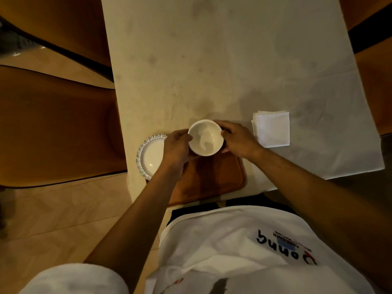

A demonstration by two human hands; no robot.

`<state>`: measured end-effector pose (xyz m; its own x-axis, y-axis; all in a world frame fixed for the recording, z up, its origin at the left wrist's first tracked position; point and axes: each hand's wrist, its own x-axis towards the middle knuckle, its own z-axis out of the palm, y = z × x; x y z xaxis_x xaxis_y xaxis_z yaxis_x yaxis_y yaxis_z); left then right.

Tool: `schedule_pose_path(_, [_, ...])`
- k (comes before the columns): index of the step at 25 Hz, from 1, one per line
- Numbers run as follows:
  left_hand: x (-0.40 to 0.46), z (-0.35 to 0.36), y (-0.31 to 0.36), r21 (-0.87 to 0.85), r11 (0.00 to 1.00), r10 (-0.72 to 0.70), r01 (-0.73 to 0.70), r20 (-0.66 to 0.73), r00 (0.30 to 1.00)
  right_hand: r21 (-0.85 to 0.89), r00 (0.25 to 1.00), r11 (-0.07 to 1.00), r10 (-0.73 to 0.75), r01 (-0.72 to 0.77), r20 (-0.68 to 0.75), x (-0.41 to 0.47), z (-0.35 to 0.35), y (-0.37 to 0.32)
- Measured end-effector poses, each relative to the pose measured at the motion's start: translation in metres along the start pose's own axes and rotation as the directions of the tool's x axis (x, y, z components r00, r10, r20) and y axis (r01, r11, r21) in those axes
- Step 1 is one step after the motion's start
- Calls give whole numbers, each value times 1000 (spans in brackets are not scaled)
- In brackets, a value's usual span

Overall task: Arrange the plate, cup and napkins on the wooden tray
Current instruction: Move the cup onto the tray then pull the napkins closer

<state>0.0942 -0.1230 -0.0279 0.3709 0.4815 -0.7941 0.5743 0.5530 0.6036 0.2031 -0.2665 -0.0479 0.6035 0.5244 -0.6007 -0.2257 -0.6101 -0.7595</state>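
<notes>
Far half of table (222, 60) is open. Near edge is crowded: plate (151, 155) left of wooden tray (220, 177), napkin stack (272, 129) right, cup (205, 137) over tray's far edge.

Cup (205, 137) and plate (151, 155) look like glossy white ceramic, the plate with a ridged rim. Tray (214, 177) is smooth brown wood. Napkins (272, 128) are matt white, tablecloth (222, 60) matt, blotchy fabric.

The cup (205, 137) is white and plain. The plate (149, 156) is white with a bumpy rim pattern. The napkins (272, 128) are white. The tray (214, 177) is brown wood. The counter (222, 60) is cream with faint spots.
</notes>
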Motion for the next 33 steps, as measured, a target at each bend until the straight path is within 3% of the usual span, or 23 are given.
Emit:
schedule_pose_path(7, [2,0,-6,-75,997,18,-17,9,1000,-35,1000,999,-31,30,-7,2,-2,4])
schedule_pose_path(14, [4,-10,-8,-98,993,59,-63,-38,998,153,982,984,116,-93,-151,3,-17,24])
schedule_pose_path(18, [5,-11,-9,-59,997,52,-48,58,997,151,974,982,140,-114,-176,7,-20,29])
schedule_pose_path(21, [6,-9,-8,6,996,92,-92,29,995,168,971,978,151,-120,-185,8,-24,31])
schedule_pose_path(25, [7,-3,-8,-85,996,-1,8,80,997,165,970,980,145,-113,-197,7,-28,33])
schedule_pose_path(29, [6,4,-5,18,996,88,-88,34,996,177,964,976,165,-129,-209,8,-31,35])
schedule_pose_path(33, [7,3,-5,-38,999,33,-31,60,998,229,965,965,176,-130,-196,8,-30,36])
